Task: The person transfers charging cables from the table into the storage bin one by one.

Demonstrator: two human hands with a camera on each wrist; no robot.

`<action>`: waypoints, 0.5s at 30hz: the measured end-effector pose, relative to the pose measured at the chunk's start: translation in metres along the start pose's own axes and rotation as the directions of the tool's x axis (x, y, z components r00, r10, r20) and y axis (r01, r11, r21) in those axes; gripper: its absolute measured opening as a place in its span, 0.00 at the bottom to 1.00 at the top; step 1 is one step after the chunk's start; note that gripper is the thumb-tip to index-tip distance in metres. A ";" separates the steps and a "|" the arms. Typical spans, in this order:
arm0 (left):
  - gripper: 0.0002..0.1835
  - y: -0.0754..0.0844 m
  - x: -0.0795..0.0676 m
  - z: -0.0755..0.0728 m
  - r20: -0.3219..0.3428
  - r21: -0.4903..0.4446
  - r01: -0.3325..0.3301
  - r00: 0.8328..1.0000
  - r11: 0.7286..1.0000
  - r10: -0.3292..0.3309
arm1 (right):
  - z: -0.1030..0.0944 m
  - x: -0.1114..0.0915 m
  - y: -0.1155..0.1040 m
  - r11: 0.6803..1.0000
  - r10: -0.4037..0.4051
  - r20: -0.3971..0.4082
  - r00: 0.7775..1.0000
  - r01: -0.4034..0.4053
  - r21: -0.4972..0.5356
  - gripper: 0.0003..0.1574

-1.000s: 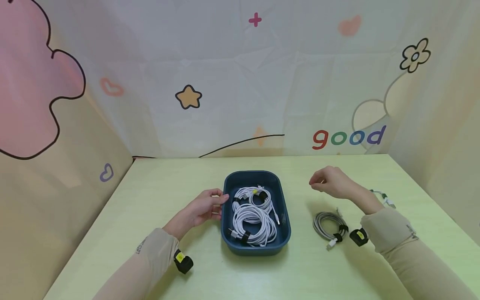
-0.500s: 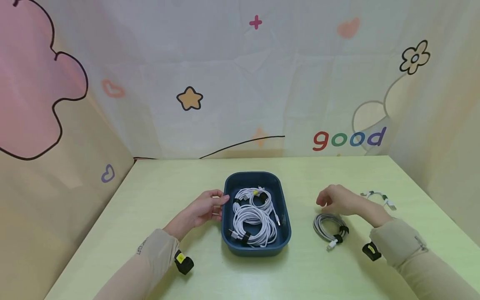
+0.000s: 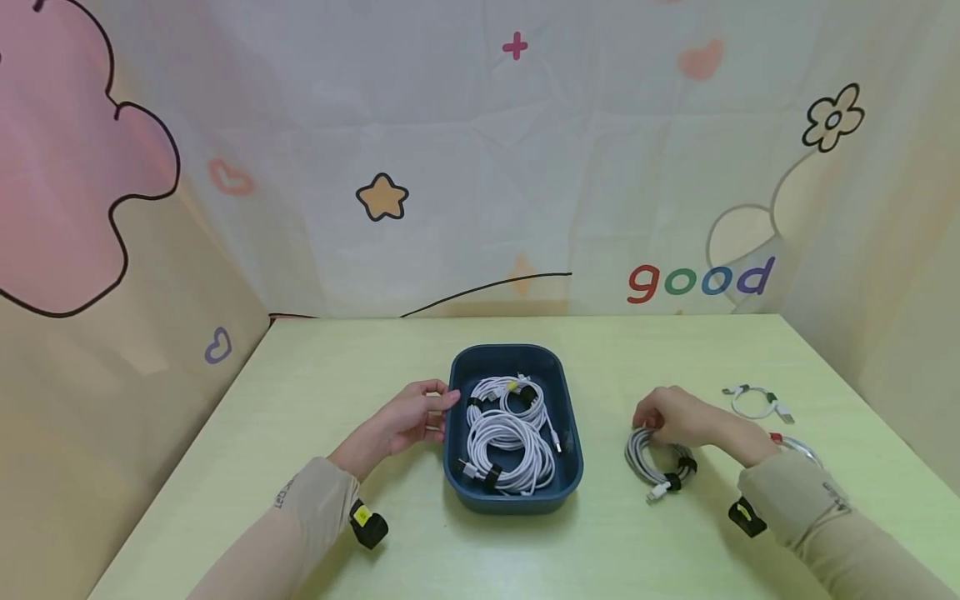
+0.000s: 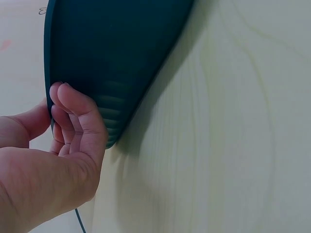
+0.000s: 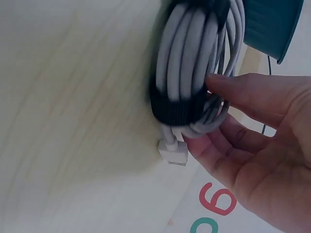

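My left hand holds the left rim of a dark blue plastic bin, thumb over the rim and fingers against the outer wall. In the left wrist view the bin's ribbed side shows beside the curled fingers. Coiled white cables with black straps lie inside the bin. My right hand pinches the far side of a coiled grey cable, to the right of the bin. Two black straps bind this coil, and its white connector sticks out in the right wrist view.
A small white cable with green ties lies farther right on the pale green table. Another cable with a red tie is partly hidden by my right sleeve. A printed fabric backdrop rises behind the table.
My right hand has come down and toward me onto the grey cable and now pinches it. The cable with the red tie has come into sight. My left hand stays on the bin.
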State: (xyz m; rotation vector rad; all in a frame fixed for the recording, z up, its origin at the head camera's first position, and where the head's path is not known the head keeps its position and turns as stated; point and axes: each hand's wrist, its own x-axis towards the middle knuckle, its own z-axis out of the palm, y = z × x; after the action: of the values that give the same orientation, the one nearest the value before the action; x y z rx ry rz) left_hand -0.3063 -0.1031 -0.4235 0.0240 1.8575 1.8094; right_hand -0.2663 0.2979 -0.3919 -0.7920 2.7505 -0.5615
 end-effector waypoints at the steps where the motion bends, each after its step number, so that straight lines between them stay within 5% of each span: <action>1: 0.06 0.000 0.000 0.000 -0.001 0.000 0.000 1.000 1.000 0.000 | -0.001 0.000 0.001 1.000 -0.004 -0.001 1.000 0.004 -0.001 0.09; 15: 0.06 0.002 -0.001 0.001 -0.002 0.010 0.003 1.000 1.000 -0.003 | -0.021 -0.004 0.001 0.995 0.086 0.013 0.996 -0.087 0.052 0.07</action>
State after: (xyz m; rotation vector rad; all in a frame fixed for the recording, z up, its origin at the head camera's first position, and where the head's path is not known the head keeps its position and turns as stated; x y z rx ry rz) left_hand -0.3055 -0.1023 -0.4214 0.0228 1.8674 1.7982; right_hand -0.2695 0.3070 -0.3728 -0.6583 2.7330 -0.6081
